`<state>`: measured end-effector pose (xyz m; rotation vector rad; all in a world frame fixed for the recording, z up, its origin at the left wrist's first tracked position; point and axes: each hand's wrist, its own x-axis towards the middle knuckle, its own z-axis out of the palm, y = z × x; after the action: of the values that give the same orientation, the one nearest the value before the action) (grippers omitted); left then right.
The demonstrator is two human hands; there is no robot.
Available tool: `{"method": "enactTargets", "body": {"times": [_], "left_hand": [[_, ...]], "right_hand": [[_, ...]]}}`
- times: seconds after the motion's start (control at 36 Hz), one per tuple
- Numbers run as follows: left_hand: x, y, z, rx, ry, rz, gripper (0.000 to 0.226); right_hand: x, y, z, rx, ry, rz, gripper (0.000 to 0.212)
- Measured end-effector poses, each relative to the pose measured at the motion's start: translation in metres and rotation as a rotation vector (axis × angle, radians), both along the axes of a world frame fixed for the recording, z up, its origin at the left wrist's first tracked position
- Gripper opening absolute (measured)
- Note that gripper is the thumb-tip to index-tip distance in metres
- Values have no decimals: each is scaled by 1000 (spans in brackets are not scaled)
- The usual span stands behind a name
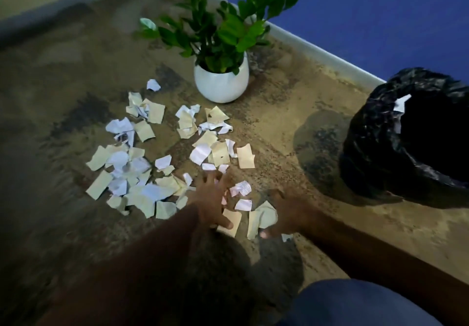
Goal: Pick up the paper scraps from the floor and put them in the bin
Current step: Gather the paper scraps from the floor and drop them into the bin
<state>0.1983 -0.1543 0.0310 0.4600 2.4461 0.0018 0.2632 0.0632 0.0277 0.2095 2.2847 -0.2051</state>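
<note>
- Paper scraps [162, 163] lie spread over the floor [291, 112] between the plant pot [221, 82] and the person, well apart from the bin.
- Bin [380, 148], lined with a black bag, stands at right, mouth open for dropping.
- Left hand [215, 196]: fingers spread flat on nearby scraps, raking, grasping nothing.
- Right hand [286, 214]: pinches one tan scrap [261, 219].

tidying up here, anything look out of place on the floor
Yes: torn paper scraps lie scattered over the floor in front of the potted plant. One scrap sits at the bin rim.
</note>
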Motion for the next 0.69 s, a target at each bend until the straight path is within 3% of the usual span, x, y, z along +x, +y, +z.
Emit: {"method": "enactTargets", "body": {"times": [0.08,0.19,0.31,0.53,0.69], "left_hand": [[13,-2,-9,-33,-21,95,123],[19,4,-13,-71,-4,76,125],[13,10,-19,-23,43,8,137],[0,24,-28,40,18,-102,135],[-6,32,-33,125,-22,-110,116]], "right_hand": [[7,-8,-11,23,24,-61,139],[14,-18,-18,32,89,-94,139],[18,-25,-20,-45,213,-163,125],[6,-41,-21,-83,272,-217,106],[-6,-48,-18,-152,300,-196,96]]}}
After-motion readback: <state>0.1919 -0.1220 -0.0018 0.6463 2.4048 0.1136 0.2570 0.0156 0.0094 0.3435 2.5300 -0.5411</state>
